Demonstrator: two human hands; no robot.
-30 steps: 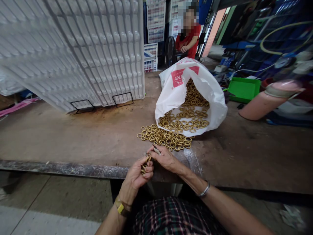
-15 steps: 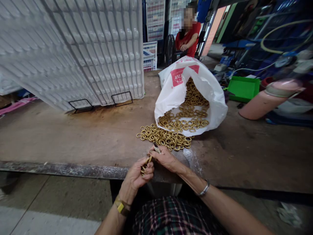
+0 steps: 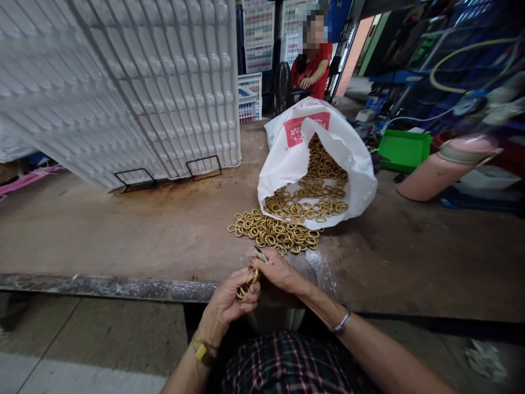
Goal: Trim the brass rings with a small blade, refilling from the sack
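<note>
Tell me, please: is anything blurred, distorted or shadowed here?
Head view: the pink cylinder leans and smears toward its top, likely lens distortion; head view: the loose gold-coloured rings look fairly crisp; head view: the floor is shadowed beside the workbench, brighter at bottom left.

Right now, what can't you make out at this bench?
Head view:
Rings in the left hand: partly covered by that hand, so their count is unclear.
Tool in the right hand: one end hidden by that hand.
White bag: its wall hides its far inside.
Pink cylinder: top blurred.
</note>
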